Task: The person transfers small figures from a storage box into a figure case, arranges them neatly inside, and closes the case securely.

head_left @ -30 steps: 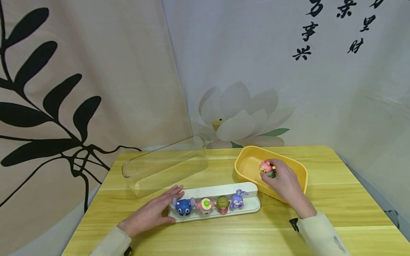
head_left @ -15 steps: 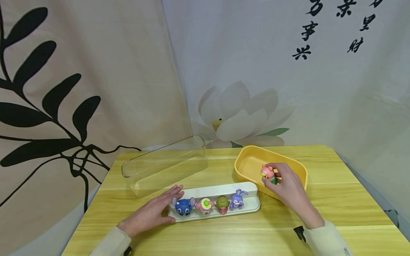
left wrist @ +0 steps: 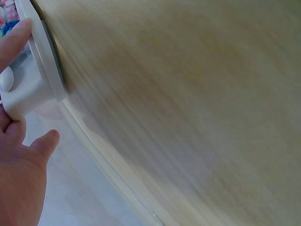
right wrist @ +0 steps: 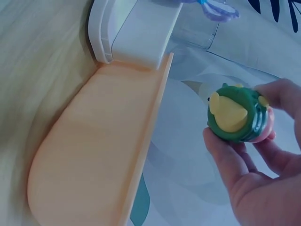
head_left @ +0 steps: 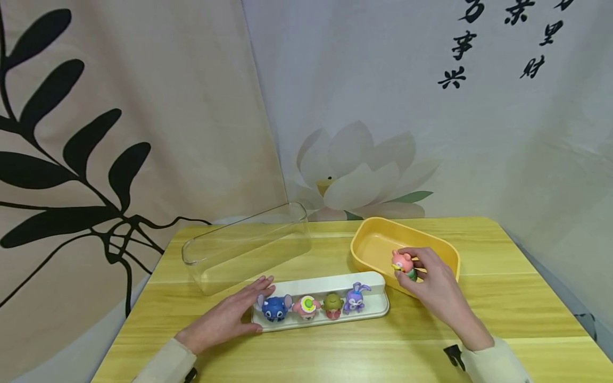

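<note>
In the head view, my right hand (head_left: 438, 284) holds a small toy figure (head_left: 403, 263) with a pink head, yellow beak and green body, over the near side of the yellow tray (head_left: 375, 231). The right wrist view shows this figure's green underside with yellow feet, pinched between thumb and fingers. My left hand (head_left: 234, 315) grips the left end of a white display stand (head_left: 373, 314), thumb at its front edge and fingers behind. On the stand are a blue figure (head_left: 275, 309), a pink one (head_left: 306, 307), a green-brown one (head_left: 332, 306) and a purple rabbit (head_left: 354, 299).
A clear cover (head_left: 254, 250) lies behind the stand at the back left of the wooden table (head_left: 306, 356). The yellow tray stands right behind the stand's right end. A printed cloth (head_left: 364, 106) hangs beyond the table.
My right hand has drawn the pink and green figure slightly toward me and to the right, from over the tray's middle to its near side. The left hand and stand have stayed still.
</note>
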`<state>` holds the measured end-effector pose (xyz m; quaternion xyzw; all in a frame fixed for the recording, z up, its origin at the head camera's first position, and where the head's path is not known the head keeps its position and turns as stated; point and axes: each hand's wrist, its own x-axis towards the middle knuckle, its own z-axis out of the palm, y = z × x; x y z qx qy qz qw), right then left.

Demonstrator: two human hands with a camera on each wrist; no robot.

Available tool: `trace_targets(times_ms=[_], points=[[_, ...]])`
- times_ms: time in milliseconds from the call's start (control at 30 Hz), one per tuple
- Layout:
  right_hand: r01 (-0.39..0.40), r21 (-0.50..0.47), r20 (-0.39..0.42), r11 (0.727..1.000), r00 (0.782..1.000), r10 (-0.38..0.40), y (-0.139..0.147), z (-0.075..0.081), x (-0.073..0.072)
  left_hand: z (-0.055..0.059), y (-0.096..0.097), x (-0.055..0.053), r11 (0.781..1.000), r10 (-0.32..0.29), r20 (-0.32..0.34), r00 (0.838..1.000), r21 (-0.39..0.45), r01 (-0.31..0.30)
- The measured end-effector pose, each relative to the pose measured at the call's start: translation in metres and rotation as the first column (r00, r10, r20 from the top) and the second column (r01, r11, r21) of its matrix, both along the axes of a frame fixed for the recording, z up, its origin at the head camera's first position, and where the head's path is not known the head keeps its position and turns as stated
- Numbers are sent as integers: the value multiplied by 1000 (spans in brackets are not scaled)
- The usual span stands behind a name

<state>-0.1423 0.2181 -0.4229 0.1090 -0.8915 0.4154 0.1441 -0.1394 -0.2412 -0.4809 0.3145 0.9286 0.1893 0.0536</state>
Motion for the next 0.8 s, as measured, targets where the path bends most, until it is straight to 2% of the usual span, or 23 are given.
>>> trace_targets(times_ms=[467,667,800], points=[[-63,30,-16,998,998,64,2,-7,9,2,1,0,1000,2,0,1000,-7,-2],[-158,6,-15,987,987,158,4,-12,10,1,1,-1,1000,-5,-8,1000,-7,5],[-232,63,-44,971,971,235,6,-17,9,1,1,-1,1000,-5,-9,1000,-10,5]])
